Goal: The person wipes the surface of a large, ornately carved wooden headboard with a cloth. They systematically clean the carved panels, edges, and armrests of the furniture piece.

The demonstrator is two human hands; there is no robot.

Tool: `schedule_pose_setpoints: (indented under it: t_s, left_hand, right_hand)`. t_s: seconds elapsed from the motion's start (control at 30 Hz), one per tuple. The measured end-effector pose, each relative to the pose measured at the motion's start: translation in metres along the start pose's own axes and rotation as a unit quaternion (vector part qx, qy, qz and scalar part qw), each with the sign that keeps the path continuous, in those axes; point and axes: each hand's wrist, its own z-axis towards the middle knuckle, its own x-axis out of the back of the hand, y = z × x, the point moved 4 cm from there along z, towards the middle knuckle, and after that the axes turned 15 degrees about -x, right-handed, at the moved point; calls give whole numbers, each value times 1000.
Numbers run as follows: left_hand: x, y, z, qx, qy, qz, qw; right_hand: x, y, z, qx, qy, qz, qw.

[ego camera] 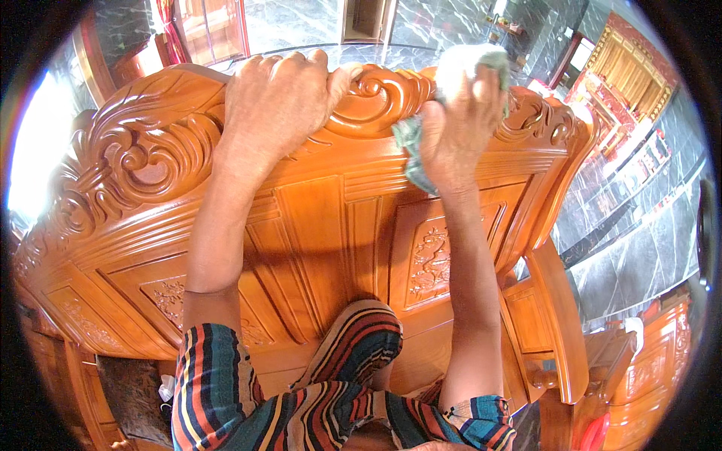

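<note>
A carved, varnished wooden bench backrest [310,208] spans the view before me. My left hand [282,101] rests over its scrolled top rail, fingers curled over the far edge, with no cloth under it. Farther right, my right hand [465,124] presses a green and white cloth [414,149] on the carved top edge; the hand and cloth are partly blurred. Part of the cloth hangs down beside the thumb, on the near face of the backrest. My knee, in striped fabric, is bent on the seat side below the panels.
A curved wooden armrest [555,327] stands at the right end of the bench. Beyond it are more carved wooden furniture [648,377] and a red plastic object [595,433]. A dark cushion [132,394] lies at lower left. Dark veined marble flooring [643,265] shows at right.
</note>
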Motion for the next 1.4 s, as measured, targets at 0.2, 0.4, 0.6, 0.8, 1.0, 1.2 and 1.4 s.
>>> schedule_pose_setpoints:
  t_s: [0.2, 0.4, 0.6, 0.8, 1.0, 1.2, 1.4]
  left_hand:
    - [0, 2, 1, 8, -9, -14, 1000]
    - [-2, 0, 1, 52, -86, -58, 993]
    - [0, 2, 4, 35, -62, -50, 996]
    - [0, 1, 1, 5, -14, -18, 1000]
    - [-2, 0, 1, 38, -55, -57, 996]
    - [-3, -2, -2, 36, -50, -55, 997]
    - [-2, -1, -1, 44, -56, -58, 996]
  right_hand:
    - [3, -31, 4, 72, -26, 31, 997]
    - [-5, -33, 47, 135, 4, 56, 989]
    - [-15, -30, 79, 8, -155, 31, 987]
    - [-23, -48, 103, -162, -373, -50, 912]
    - [-28, -37, 78, -86, -166, -45, 981]
    - [-12, -50, 29, 54, 13, 101, 993]
    - [-3, -60, 6, 90, 5, 81, 993]
